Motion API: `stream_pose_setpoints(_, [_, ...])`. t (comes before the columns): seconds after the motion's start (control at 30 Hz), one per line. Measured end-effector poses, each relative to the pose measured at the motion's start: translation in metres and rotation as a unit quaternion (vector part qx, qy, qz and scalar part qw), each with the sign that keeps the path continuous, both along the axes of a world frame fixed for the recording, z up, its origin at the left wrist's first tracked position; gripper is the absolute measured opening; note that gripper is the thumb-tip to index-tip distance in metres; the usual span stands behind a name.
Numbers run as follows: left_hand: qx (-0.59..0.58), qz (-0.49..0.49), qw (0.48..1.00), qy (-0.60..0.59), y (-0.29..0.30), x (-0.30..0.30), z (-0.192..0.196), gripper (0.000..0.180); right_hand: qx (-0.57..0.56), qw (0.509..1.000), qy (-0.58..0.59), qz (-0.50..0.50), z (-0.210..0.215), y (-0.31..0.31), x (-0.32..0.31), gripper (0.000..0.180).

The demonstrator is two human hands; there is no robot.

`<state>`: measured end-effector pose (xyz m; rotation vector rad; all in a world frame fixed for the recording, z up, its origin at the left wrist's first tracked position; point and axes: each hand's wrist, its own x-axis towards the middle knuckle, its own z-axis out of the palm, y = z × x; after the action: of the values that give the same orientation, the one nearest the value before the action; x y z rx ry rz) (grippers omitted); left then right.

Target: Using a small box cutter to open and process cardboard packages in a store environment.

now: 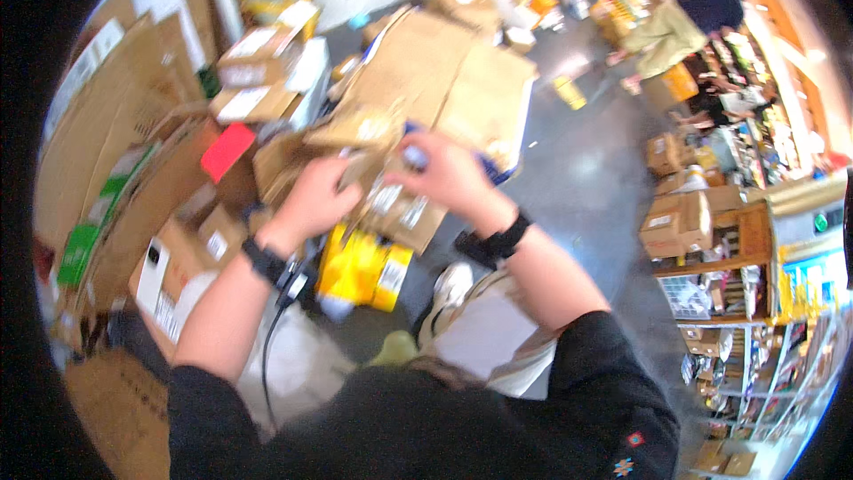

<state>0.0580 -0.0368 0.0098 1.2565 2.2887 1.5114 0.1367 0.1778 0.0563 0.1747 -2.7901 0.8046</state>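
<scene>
In front of me is a brown cardboard box (404, 224) with white labels, its raised flap (360, 129) standing up at the far side. My left hand (315, 200) is closed at the box's left edge, thumb and fingers pinching the cardboard. My right hand (449, 176) is closed round a small, pale, rounded thing (415, 157) just over the box; blur hides its kind. A yellow package (362, 268) with a white label lies below the box, near my legs. Both wrists wear black bands, and a cable runs from the left one.
Large flattened cardboard (435, 71) lies beyond my hands. Boxes (258, 80) are stacked at left, near a red card (228, 152) and a white phone (153, 276). Shelves with parcels (711, 293) line the right side. Another person (689, 18) bends over goods at the far right.
</scene>
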Motion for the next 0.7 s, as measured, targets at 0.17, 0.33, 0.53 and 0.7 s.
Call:
stream_pose_setpoints(0.17, [0.011, -0.007, 1.000, -0.018, 0.004, 0.007, 0.008, 0.036, -0.023, 0.999, -0.026, 0.011, -0.012, 0.005, 0.001, 0.030])
stream_pose_setpoints(0.33, [0.057, -0.001, 0.980, -0.193, 0.005, 0.015, 0.006, 0.032, -0.163, 0.980, -0.117, -0.001, 0.000, -0.011, 0.010, 0.022])
stream_pose_setpoints(0.53, [0.016, 0.023, 0.966, -0.259, 0.008, 0.015, 0.018, 0.039, -0.176, 0.977, -0.122, 0.012, 0.000, -0.016, 0.016, 0.024])
stream_pose_setpoints(0.7, [0.025, 0.041, 0.989, -0.143, 0.001, 0.003, 0.024, 0.045, -0.143, 0.984, -0.107, 0.019, 0.010, -0.012, 0.017, 0.023])
